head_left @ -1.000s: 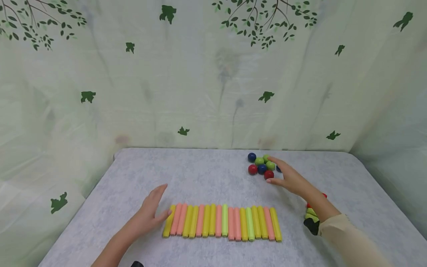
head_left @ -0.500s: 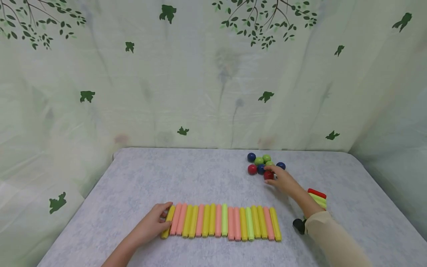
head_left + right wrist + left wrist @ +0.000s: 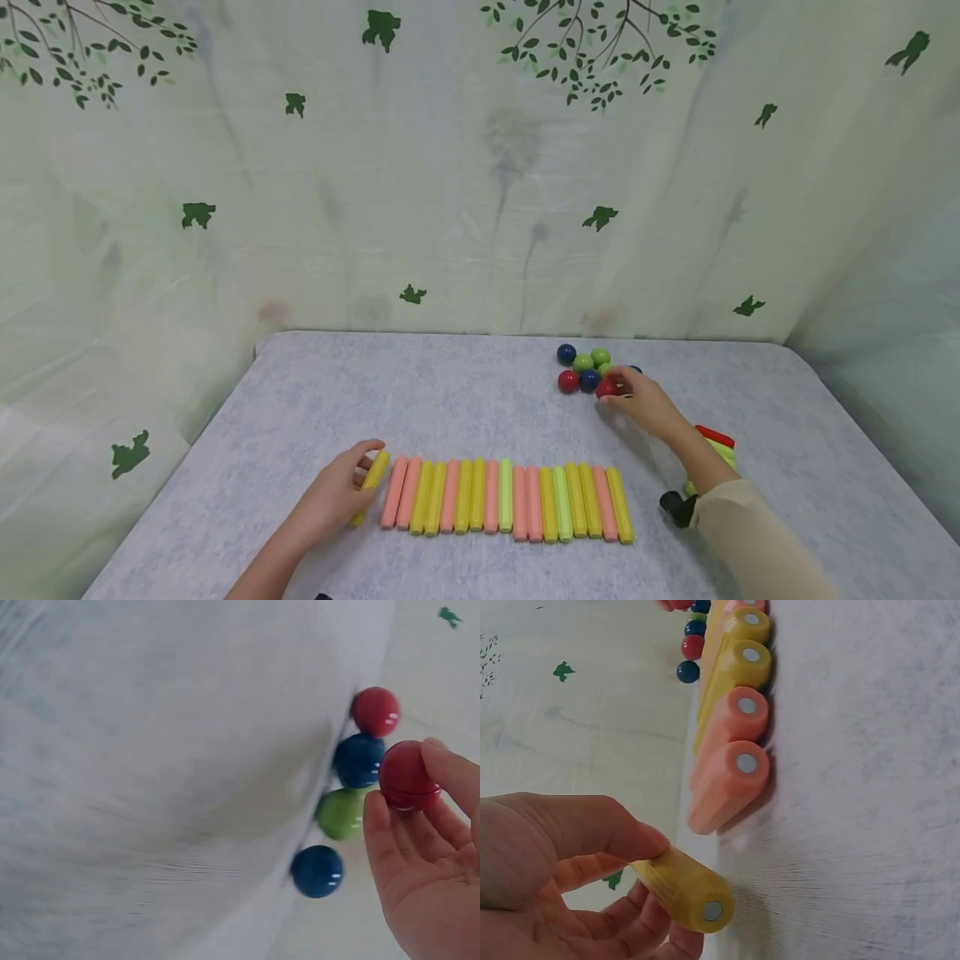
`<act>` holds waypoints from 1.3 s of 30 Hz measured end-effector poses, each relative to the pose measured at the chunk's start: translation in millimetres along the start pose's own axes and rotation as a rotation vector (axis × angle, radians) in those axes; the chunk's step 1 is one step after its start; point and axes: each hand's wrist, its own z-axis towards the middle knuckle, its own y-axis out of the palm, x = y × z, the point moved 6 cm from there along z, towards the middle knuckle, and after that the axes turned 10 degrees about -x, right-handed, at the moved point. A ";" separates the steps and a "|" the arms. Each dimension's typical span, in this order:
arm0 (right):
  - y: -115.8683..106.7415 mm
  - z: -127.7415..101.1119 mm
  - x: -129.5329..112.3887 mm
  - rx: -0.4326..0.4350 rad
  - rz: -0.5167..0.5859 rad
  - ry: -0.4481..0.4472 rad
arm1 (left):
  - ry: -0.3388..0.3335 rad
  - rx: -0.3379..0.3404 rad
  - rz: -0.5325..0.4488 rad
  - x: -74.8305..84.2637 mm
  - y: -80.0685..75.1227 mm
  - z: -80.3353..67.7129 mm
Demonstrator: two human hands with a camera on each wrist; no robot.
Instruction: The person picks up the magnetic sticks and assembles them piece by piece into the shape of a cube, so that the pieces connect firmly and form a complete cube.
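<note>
My left hand (image 3: 330,497) pinches a yellow stick (image 3: 367,483) lifted just left of the row of sticks (image 3: 506,500) on the table (image 3: 450,400). My right hand (image 3: 645,404) pinches a red ball (image 3: 606,388) beside the ball cluster (image 3: 585,367).

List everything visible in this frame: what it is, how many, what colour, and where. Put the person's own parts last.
yellow stick: 1, yellow, held by the left hand just left of the row, tilted.
row of sticks: 14, yellow, pink and light green, side by side at the table's near middle.
red ball: 1, red, pinched by the right hand.
cluster of balls: at least 6, blue, green and red, far right of the table.
stack of sticks: count unclear, red over green, partly hidden behind the right forearm.
table: 1, grey mottled.
curtain: 1, pale green with leaf print, behind.
left hand: holds the yellow stick.
right hand: pinches the red ball.
</note>
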 end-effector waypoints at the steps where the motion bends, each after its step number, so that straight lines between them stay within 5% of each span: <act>1: -2.5 -1.5 -4.6 0.008 0.020 -0.025 | 0.017 0.027 0.007 3.8 -3.3 -0.7; 9: -6.0 -12.3 -63.5 0.016 0.218 -0.244 | 0.312 0.193 0.015 48.4 -15.8 -6.7; 19: 33.3 -29.4 -141.0 -0.145 0.363 -0.457 | 0.538 0.147 -0.080 100.7 7.1 2.5; 29: 58.0 -34.3 -162.3 -0.213 0.391 -0.486 | 0.636 0.092 -0.023 124.0 25.5 3.7; 39: 51.2 -45.1 -142.4 -0.164 0.344 -0.445 | 0.612 0.067 -0.053 125.6 28.6 6.9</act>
